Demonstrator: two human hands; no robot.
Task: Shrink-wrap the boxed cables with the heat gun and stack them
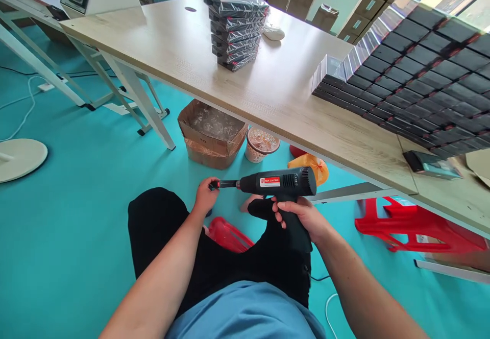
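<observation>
My right hand wraps round the handle of a black heat gun with a red and white label on its side. The gun lies level above my lap, its nozzle pointing left. In front of the nozzle, my left hand is closed on a small dark thing seen almost edge-on; its kind is unclear, and whether it touches the nozzle cannot be told. On the table beyond stands a stack of black boxes in clear film. Many black boxes are piled in rows at the right.
A wooden-topped table crosses ahead, its near edge beyond my knees. Under it are a cardboard box of clear film, a patterned bucket and a yellow bag. A red stool stands at the right.
</observation>
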